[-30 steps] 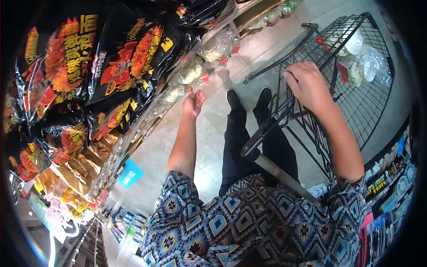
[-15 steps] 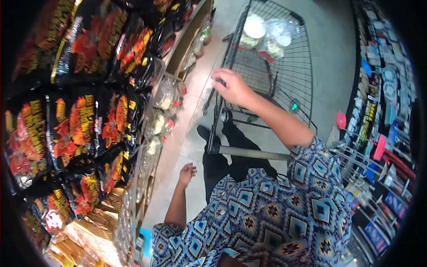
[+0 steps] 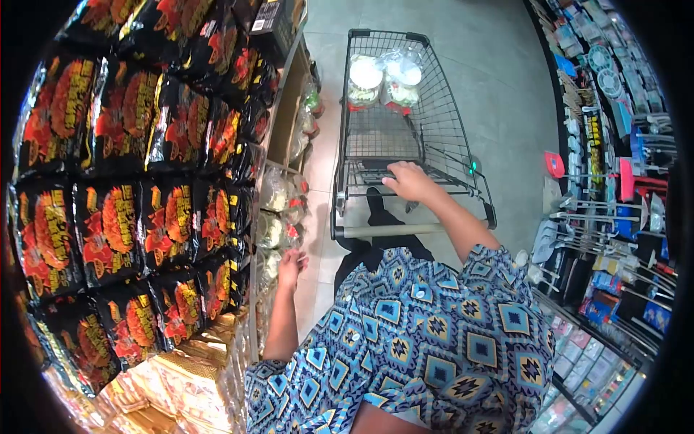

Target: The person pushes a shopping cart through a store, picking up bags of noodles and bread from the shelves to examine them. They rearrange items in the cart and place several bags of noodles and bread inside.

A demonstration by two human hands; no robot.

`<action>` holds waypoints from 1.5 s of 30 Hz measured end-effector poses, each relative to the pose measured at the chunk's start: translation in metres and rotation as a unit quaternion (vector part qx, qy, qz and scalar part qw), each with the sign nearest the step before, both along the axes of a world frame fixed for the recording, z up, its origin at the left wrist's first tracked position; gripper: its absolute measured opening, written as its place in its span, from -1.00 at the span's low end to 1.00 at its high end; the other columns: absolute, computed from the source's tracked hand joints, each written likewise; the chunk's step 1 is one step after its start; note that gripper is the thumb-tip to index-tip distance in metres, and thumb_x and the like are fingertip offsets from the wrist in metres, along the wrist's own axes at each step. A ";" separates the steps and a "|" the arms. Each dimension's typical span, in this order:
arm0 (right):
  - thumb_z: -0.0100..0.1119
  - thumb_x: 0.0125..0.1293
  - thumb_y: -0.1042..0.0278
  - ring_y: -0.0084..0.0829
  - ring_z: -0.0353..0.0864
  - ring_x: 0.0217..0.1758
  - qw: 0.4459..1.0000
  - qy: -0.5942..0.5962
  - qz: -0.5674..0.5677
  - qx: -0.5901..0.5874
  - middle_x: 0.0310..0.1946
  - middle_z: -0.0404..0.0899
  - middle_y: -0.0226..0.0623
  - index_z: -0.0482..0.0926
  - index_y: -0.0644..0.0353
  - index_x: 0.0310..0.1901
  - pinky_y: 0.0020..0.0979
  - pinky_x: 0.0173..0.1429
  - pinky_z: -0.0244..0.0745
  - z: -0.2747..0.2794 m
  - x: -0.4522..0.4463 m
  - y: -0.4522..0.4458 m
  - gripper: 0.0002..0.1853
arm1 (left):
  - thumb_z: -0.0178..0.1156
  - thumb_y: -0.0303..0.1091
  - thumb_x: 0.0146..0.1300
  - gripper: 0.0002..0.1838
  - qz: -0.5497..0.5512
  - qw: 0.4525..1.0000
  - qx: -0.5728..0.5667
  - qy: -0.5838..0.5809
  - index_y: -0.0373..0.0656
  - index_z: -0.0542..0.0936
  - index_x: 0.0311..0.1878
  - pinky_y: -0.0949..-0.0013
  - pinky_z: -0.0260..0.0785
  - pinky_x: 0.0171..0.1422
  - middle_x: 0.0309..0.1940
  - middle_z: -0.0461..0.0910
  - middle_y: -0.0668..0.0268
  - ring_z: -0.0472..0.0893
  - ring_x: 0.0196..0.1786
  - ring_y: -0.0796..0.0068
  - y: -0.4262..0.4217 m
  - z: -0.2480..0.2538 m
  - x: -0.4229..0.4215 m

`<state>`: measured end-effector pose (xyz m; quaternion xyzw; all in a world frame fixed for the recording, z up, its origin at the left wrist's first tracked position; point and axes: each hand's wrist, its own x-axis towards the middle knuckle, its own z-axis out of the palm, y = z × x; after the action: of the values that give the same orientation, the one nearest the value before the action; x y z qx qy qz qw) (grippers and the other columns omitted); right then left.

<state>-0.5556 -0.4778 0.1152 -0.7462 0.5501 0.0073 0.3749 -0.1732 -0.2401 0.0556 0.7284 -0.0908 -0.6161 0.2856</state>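
Note:
In front of me is a black wire shopping cart [image 3: 455,130] with a pale handlebar [image 3: 390,231]. My right hand [image 3: 410,181] reaches past the bar, its fingers curled over the cart's rear panel. At the far end of the basket sit two clear-wrapped packs, a left pack [image 3: 363,83] and a right pack [image 3: 402,83], with white round tops and red at the bottom. My left hand [image 3: 291,267] hangs beside the shelf, close to bagged goods [image 3: 271,230], its fingers loosely bent and apart, with nothing visible in them.
To the left rise rows of black noodle packs [image 3: 108,235] with red and yellow print. Gold packs [image 3: 173,383] lie below them. A dark box [image 3: 273,18] stands on the upper shelf. Hanging household goods [image 3: 614,188] line the right side. Grey floor [image 3: 499,72] runs between.
The view has turned, and the cart now stands straighter ahead. My right hand appears lower and further right over the cart. My left hand has come nearer the shelf.

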 end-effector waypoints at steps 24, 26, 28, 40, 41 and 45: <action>-0.12 0.30 0.35 -0.14 0.05 0.49 0.961 0.130 0.034 -0.241 0.35 0.22 -0.04 0.41 0.19 0.18 -0.04 0.50 -0.09 -0.150 0.026 -0.312 -0.58 | -0.04 -0.34 0.40 -0.49 -0.332 0.888 -0.158 -0.277 -0.30 0.20 0.36 0.21 0.23 0.33 0.19 0.40 -0.16 0.42 0.27 -0.01 -0.131 0.093 -0.141; -0.17 0.32 0.36 -0.16 0.03 0.50 0.951 0.147 0.044 -0.267 0.37 0.18 -0.05 0.36 0.18 0.23 -0.04 0.50 -0.08 -0.169 0.021 -0.328 -0.56 | -0.02 -0.33 0.39 -0.49 -0.313 0.900 -0.133 -0.271 -0.27 0.23 0.36 0.21 0.26 0.31 0.19 0.40 -0.19 0.43 0.26 -0.04 -0.128 0.091 -0.140; -0.17 0.32 0.36 -0.18 0.16 0.43 0.956 0.139 -0.011 -0.258 0.27 0.34 -0.10 0.31 0.16 0.29 -0.07 0.44 0.05 -0.192 0.018 -0.338 -0.52 | -0.01 -0.34 0.38 -0.49 -0.299 0.905 -0.129 -0.272 -0.28 0.23 0.36 0.22 0.27 0.31 0.20 0.38 -0.21 0.43 0.26 -0.05 -0.119 0.080 -0.135; 0.17 0.05 0.21 -0.05 0.55 -0.10 0.973 0.048 -0.200 -0.107 -0.24 0.62 -0.02 0.65 0.24 -0.42 -0.15 0.05 0.44 -0.285 0.029 -0.321 -0.76 | -0.03 -0.41 0.39 -0.45 -0.322 0.907 -0.130 -0.239 -0.28 0.14 0.41 0.31 0.25 0.28 0.27 0.33 -0.02 0.42 0.21 0.22 -0.116 0.078 -0.132; 0.11 0.07 0.32 0.01 0.55 -0.07 0.975 0.006 -0.206 -0.080 -0.17 0.58 0.06 0.61 0.31 -0.29 -0.12 0.06 0.45 -0.304 0.026 -0.315 -0.75 | -0.05 -0.42 0.41 -0.46 -0.332 0.901 -0.132 -0.248 -0.25 0.12 0.42 0.35 0.31 0.19 0.22 0.39 0.04 0.50 0.07 0.32 -0.113 0.078 -0.132; 0.11 0.09 0.30 0.06 0.52 0.08 0.931 -0.075 -0.356 -0.017 -0.01 0.52 0.17 0.50 0.44 -0.08 -0.15 0.15 0.44 -0.296 0.024 -0.298 -0.59 | -0.07 -0.45 0.43 -0.48 -0.320 0.912 -0.104 -0.235 -0.22 0.13 0.42 0.41 0.37 0.09 0.07 0.49 0.16 0.55 -0.04 0.43 -0.109 0.077 -0.132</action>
<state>-0.5320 -0.7762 -0.1804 -0.5062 0.7500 -0.1916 0.3802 -0.3054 -0.3487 0.1330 0.7503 -0.4470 -0.4727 0.1176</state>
